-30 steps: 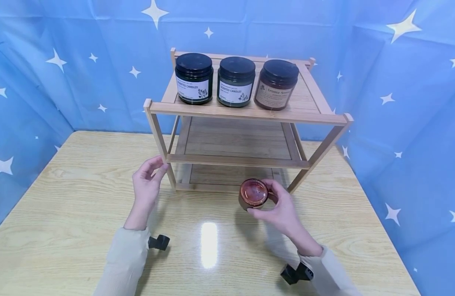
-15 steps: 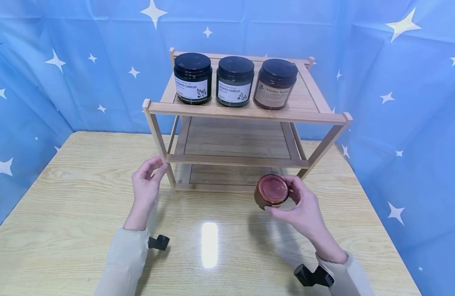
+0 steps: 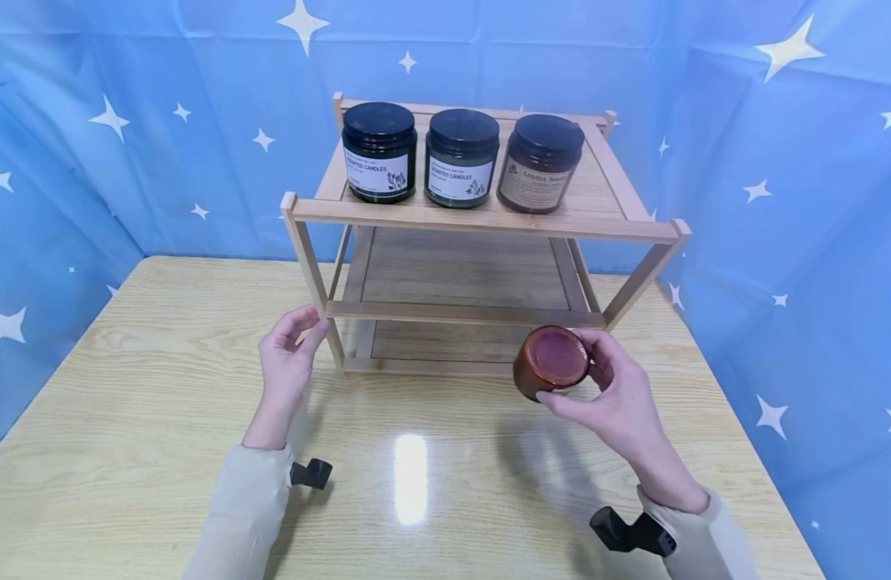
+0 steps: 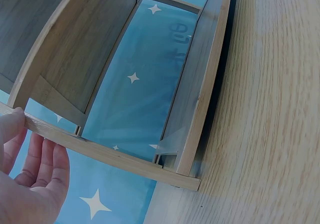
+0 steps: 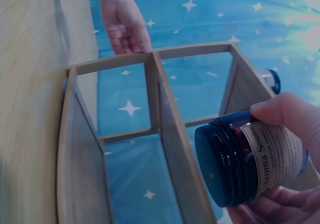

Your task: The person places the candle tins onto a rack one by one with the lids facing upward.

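Observation:
My right hand (image 3: 615, 399) grips an amber candle jar (image 3: 550, 362) between thumb and fingers, in front of the wooden rack's lower right part. The jar is tipped over, its glass base facing the head camera. In the right wrist view its black lid (image 5: 215, 166) points left, and an "Aroma" label (image 5: 272, 154) shows beside my thumb. With thumb and fingers, my left hand (image 3: 289, 358) holds the front left post (image 4: 100, 149) of the wooden rack (image 3: 482, 225). On the top shelf stand two dark green candle jars (image 3: 379, 153) and a brown one (image 3: 540, 165), all with black lids.
The rack's middle shelf (image 3: 463, 270) and bottom shelf (image 3: 445, 342) lie below the top one. A wood-grain table (image 3: 163, 387) carries the rack. Blue star-patterned cloth (image 3: 199, 121) hangs behind and at both sides.
My right hand has carried the amber candle jar rightward and up from the table, and the jar looks larger. My left hand stays on the post.

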A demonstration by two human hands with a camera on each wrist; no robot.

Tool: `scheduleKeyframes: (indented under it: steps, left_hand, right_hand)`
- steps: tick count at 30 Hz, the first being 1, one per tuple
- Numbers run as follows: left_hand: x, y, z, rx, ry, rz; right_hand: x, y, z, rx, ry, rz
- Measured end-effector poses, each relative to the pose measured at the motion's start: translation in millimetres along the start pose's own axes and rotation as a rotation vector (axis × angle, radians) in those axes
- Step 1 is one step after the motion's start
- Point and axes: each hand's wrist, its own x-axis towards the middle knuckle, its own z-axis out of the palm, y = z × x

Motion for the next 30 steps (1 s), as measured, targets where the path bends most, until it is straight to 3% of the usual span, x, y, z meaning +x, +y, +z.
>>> scheduleKeyframes:
  steps: [16, 30]
  left_hand:
    - [0.9, -1.0, 1.3, -0.014, -0.011, 0.004]
    - [0.2, -1.0, -1.0, -0.006, -0.01, -0.019]
  right_hand:
    - [10.2, -27.0, -19.9, 0.007, 0.04, -0.025]
    - [24.6, -46.2, -37.7, 0.157, 0.034, -0.077]
